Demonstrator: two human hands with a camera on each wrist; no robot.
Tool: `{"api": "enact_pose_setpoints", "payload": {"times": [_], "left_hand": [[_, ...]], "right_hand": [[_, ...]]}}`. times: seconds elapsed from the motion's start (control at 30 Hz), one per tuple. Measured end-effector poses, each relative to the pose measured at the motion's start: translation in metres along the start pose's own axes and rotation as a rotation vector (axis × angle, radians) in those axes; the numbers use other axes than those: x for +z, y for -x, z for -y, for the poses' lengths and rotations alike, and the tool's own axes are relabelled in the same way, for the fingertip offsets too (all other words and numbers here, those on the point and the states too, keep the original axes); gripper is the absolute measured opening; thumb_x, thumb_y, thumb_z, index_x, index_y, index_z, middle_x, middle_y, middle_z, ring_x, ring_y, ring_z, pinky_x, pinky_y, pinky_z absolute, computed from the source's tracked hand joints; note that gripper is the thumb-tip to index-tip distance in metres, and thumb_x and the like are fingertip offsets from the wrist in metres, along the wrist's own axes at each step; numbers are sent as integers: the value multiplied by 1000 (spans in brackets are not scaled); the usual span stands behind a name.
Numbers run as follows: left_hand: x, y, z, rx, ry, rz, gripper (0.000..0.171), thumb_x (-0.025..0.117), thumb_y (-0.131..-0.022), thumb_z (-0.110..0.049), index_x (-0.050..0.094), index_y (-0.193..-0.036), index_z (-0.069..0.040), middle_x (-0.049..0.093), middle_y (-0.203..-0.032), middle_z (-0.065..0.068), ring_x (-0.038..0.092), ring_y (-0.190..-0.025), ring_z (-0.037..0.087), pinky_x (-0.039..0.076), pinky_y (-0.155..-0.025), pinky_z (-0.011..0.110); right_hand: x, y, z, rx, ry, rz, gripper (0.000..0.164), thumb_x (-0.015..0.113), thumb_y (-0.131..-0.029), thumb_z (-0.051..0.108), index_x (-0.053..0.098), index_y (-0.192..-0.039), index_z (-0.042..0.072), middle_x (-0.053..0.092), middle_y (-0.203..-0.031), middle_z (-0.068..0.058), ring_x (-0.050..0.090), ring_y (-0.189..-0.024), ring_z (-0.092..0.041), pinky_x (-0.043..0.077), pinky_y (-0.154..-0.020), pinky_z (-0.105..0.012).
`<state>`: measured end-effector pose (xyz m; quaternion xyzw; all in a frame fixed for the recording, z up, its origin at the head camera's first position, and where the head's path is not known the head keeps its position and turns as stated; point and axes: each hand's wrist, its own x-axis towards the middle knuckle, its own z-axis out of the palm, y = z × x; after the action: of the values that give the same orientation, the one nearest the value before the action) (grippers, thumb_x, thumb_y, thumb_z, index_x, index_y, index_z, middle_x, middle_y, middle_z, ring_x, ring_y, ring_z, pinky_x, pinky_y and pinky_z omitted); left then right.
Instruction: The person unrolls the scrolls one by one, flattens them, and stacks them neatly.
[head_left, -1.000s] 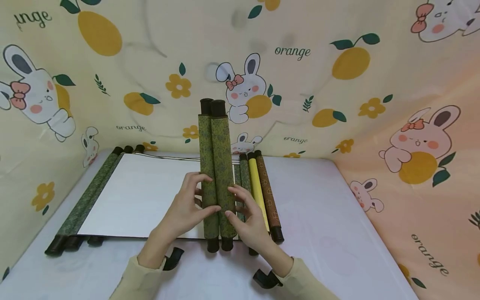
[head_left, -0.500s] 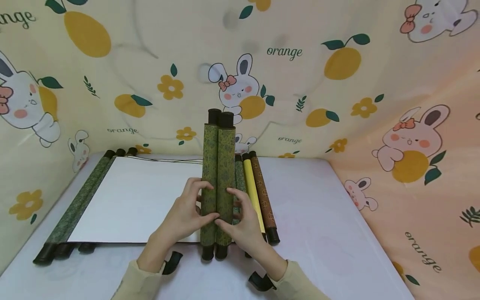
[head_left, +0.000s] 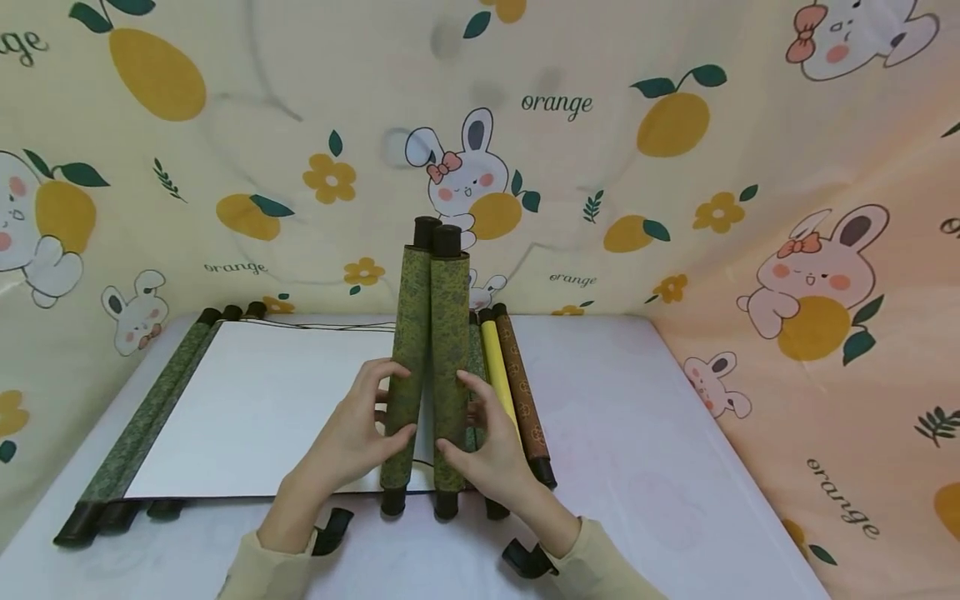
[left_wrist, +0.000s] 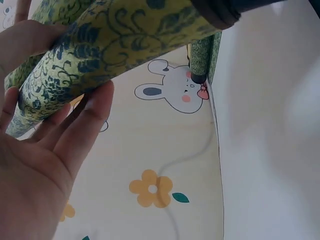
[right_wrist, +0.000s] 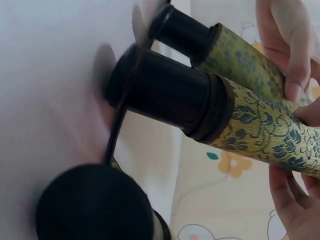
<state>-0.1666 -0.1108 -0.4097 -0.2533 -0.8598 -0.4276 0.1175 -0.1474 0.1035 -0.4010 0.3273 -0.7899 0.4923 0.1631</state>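
Observation:
Two green-gold brocade scroll rolls with dark end knobs stand side by side in the head view, tops leaning away. My left hand (head_left: pixel 360 429) holds the left roll (head_left: pixel 406 358), thumb in front and fingers round its outer side. The right roll (head_left: pixel 450 350) is gripped the same way by my right hand (head_left: pixel 495 446). A narrow gap parts the rolls lower down. Close up, the left wrist view shows dark floral brocade (left_wrist: pixel 115 45) across my left fingers (left_wrist: pixel 90 120). In the right wrist view the near dark knob (right_wrist: pixel 165 90) is large, my left thumb (right_wrist: pixel 295 80) beyond.
Behind lies an opened white scroll sheet (head_left: pixel 255 408) with several green rolls (head_left: pixel 142 417) along its left edge. To the right are another green roll (head_left: pixel 476 358), a yellow roll (head_left: pixel 501 367) and a brown roll (head_left: pixel 522 383). A patterned cloth (head_left: pixel 600 208) backs the white table (head_left: pixel 637 467).
The two rolls were touching side by side; now their lower ends have come apart, the left one shifting left with my left hand. The head view has turned slightly right.

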Motion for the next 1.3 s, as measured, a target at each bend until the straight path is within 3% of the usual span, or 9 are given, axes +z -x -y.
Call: {"api": "enact_pose_setpoints", "payload": {"times": [0.17,0.3,0.4,0.53,0.63,0.77,0.9,1.03,1.3], "left_hand": [[-3,1,3,32,11,2,81,74,-76,-4,30,-141,-26,31,-141,4,49,-116,26,51,-81,40],[-2,3,4,10,17,3,83,70,-78,-3,31,-144,-33,27,-143,9,49,-112,26,50,-79,44],[-3,3,4,-20,34,6,83,67,-77,-1,33,-145,-35,24,-144,12,48,-107,27,48,-77,42],[-2,2,3,-47,73,14,82,64,-77,2,35,-144,-34,20,-146,11,41,-116,30,42,-75,40],[-2,2,-2,-51,112,19,79,62,-76,6,39,-143,-29,19,-147,12,36,-123,33,41,-73,41],[1,2,-3,-51,126,19,78,61,-75,8,41,-140,-29,18,-146,11,36,-122,32,40,-73,40],[7,2,1,-46,120,15,79,60,-75,5,39,-140,-33,17,-146,10,30,-127,31,39,-80,43],[9,2,0,-45,107,6,73,64,-79,0,39,-140,-31,17,-146,11,17,-138,35,36,-93,56],[8,-2,2,-27,73,-91,65,80,-77,-14,44,-130,-24,27,-138,13,16,-139,38,27,-102,62]], "right_hand": [[-6,-2,-4,3,-26,40,86,70,-75,-13,23,-146,-2,32,-142,-21,61,-88,-30,54,-75,-44],[-10,-2,-7,53,-62,57,88,65,-75,-15,22,-149,4,34,-138,-17,49,-69,-30,52,-67,-39],[-13,-2,-8,97,-88,56,88,60,-73,-17,25,-149,9,35,-138,-12,33,-61,-36,42,-57,-33],[-16,-3,-8,141,-147,40,86,52,-71,-20,30,-148,11,32,-141,-11,29,-61,-32,29,-50,-30],[-18,-4,-8,174,-212,34,84,46,-72,-21,31,-148,10,29,-144,-13,46,-90,-27,38,-68,-32],[-16,-5,-7,197,-267,29,83,41,-70,-22,30,-147,8,27,-144,-15,30,-124,-25,29,-90,-45],[-13,-3,-9,224,-238,13,78,53,-79,-16,31,-147,13,28,-141,-12,34,-119,-25,33,-92,-47],[-10,-1,-11,253,-161,-1,82,74,-79,1,31,-146,19,29,-143,-7,29,-132,-24,27,-103,-56],[-11,-2,-7,237,-128,-29,80,69,-80,-7,30,-146,16,29,-150,-6,25,-139,-27,26,-106,-58]]}}
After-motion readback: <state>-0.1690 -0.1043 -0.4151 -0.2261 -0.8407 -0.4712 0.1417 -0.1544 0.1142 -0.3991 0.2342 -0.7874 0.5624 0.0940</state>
